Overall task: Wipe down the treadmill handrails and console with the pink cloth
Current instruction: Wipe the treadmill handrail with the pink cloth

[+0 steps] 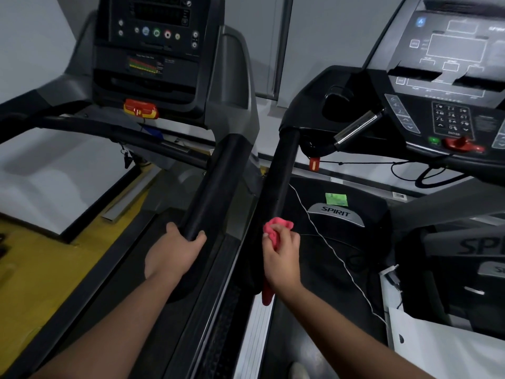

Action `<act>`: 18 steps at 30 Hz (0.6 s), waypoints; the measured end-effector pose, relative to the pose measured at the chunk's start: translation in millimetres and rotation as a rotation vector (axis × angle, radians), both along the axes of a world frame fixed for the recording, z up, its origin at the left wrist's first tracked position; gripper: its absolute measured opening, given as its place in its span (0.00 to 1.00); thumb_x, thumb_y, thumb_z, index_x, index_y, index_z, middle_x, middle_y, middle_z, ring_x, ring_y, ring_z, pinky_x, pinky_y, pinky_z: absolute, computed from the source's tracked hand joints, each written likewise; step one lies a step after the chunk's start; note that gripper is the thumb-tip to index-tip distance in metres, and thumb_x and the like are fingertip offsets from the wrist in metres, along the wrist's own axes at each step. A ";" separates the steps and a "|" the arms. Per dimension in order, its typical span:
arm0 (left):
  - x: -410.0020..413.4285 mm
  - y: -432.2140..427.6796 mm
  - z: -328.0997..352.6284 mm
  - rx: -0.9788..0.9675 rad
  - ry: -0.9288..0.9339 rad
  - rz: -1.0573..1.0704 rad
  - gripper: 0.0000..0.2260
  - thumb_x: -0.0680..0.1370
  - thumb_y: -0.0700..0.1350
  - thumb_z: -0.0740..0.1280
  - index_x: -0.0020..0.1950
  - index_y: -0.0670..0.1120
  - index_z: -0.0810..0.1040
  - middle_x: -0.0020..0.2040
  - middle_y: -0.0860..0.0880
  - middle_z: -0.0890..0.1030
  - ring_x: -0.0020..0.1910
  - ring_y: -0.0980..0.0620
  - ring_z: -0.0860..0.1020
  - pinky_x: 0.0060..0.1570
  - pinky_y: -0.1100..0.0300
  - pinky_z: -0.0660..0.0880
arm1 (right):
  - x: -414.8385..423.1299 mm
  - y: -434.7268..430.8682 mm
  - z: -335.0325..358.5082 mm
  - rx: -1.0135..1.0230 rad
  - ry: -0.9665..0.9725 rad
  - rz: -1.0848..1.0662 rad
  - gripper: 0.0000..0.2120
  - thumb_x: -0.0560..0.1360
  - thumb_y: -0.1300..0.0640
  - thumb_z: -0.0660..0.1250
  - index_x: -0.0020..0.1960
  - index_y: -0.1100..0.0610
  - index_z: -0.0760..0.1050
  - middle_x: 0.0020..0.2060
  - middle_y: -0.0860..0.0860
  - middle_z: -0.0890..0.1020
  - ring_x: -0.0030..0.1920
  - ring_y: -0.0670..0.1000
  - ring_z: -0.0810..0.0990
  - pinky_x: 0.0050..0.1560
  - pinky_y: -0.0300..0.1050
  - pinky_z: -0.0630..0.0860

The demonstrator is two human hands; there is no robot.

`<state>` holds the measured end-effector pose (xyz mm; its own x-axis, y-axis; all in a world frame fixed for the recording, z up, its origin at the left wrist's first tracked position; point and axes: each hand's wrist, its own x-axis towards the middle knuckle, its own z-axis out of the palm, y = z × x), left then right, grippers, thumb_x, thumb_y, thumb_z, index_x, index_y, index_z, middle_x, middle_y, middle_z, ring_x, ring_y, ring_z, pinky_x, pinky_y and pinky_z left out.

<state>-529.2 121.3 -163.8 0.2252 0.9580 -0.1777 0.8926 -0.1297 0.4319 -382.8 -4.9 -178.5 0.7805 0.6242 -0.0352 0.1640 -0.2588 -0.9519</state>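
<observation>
**Item 1. Left-side treadmill** (237,77): fills the left half of the frame, with its dark console (147,36) at upper left.

**Item 2. Spirit treadmill** (336,212): fills the right half, with its grey console (451,64) at upper right.

**Item 3. Padded handrail** (216,184): centre, belongs to Item 1. A second handrail (281,173) lies just right of it and belongs to Item 2.

**Item 4. Left hand** (172,255): lower centre, fingers and thumb curled round the near end of the padded handrail, apparently for support.

**Item 5. Right hand** (281,255): fingers closed on the pink cloth (276,225), which is bunched against the near end of the second handrail. One tail of the cloth hangs below the wrist.

**Item 6. White cord** (328,247): slack, just right of the cloth.

**Step in hand:** handrail wiping, judged to be at the rail's near end.

**Next move:** likely a firm stroke up the rail toward the grey console, keeping the cloth wrapped to the padding and away from the cord.
</observation>
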 end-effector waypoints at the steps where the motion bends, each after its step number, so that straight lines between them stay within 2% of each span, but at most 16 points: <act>1: -0.3 -0.1 -0.2 0.000 0.001 0.000 0.26 0.76 0.63 0.59 0.62 0.43 0.66 0.39 0.50 0.75 0.34 0.51 0.75 0.30 0.58 0.71 | 2.2 2.5 -0.6 0.019 0.038 -0.019 0.04 0.78 0.58 0.62 0.51 0.51 0.73 0.52 0.46 0.70 0.52 0.43 0.71 0.49 0.24 0.64; 3: -0.9 -0.8 -0.6 0.001 0.006 -0.001 0.26 0.76 0.63 0.59 0.61 0.43 0.66 0.39 0.49 0.76 0.34 0.51 0.76 0.31 0.58 0.72 | 7.4 6.2 -3.6 0.081 0.187 -0.131 0.05 0.79 0.58 0.61 0.48 0.50 0.73 0.53 0.51 0.75 0.54 0.46 0.73 0.55 0.33 0.68; 6: -1.2 -1.2 -2.4 0.003 0.008 -0.001 0.27 0.76 0.64 0.59 0.63 0.43 0.66 0.39 0.49 0.76 0.34 0.50 0.76 0.30 0.58 0.72 | 10.4 7.8 -6.5 0.123 0.521 -0.207 0.04 0.80 0.56 0.58 0.51 0.54 0.71 0.47 0.52 0.78 0.45 0.46 0.76 0.47 0.40 0.72; 8: -0.1 -0.4 -3.5 0.009 0.020 -0.001 0.27 0.76 0.64 0.59 0.64 0.43 0.65 0.39 0.49 0.76 0.34 0.50 0.76 0.29 0.59 0.71 | 13.9 9.1 -14.3 0.141 0.720 -0.181 0.10 0.80 0.54 0.58 0.53 0.59 0.74 0.43 0.54 0.79 0.42 0.50 0.78 0.48 0.46 0.74; 11: 1.7 1.8 -2.7 0.019 0.036 -0.004 0.28 0.76 0.63 0.59 0.66 0.43 0.65 0.38 0.49 0.76 0.33 0.50 0.75 0.29 0.59 0.70 | 20.5 11.0 -14.1 0.013 0.960 -0.133 0.15 0.79 0.53 0.57 0.40 0.60 0.75 0.30 0.55 0.79 0.32 0.52 0.78 0.39 0.44 0.76; 15: 1.8 2.5 -2.6 0.017 0.032 0.001 0.29 0.76 0.63 0.60 0.66 0.43 0.64 0.39 0.48 0.76 0.35 0.49 0.76 0.31 0.57 0.72 | 26.3 15.7 -14.6 -0.060 1.050 -0.082 0.17 0.78 0.56 0.54 0.34 0.58 0.72 0.23 0.54 0.77 0.24 0.50 0.78 0.28 0.38 0.75; 18: 0.2 0.2 -2.2 0.018 0.024 0.009 0.26 0.76 0.64 0.59 0.62 0.44 0.66 0.39 0.49 0.75 0.34 0.50 0.75 0.34 0.56 0.74 | 26.7 16.3 -7.4 -0.077 1.005 -0.076 0.15 0.78 0.57 0.55 0.36 0.59 0.72 0.27 0.55 0.76 0.29 0.52 0.77 0.31 0.38 0.75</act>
<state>-529.0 121.5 -166.0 0.2125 0.9630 -0.1659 0.9037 -0.1291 0.4082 -356.1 11.4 -185.9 0.4048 0.5423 -0.7362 -0.7241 -0.3016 -0.6203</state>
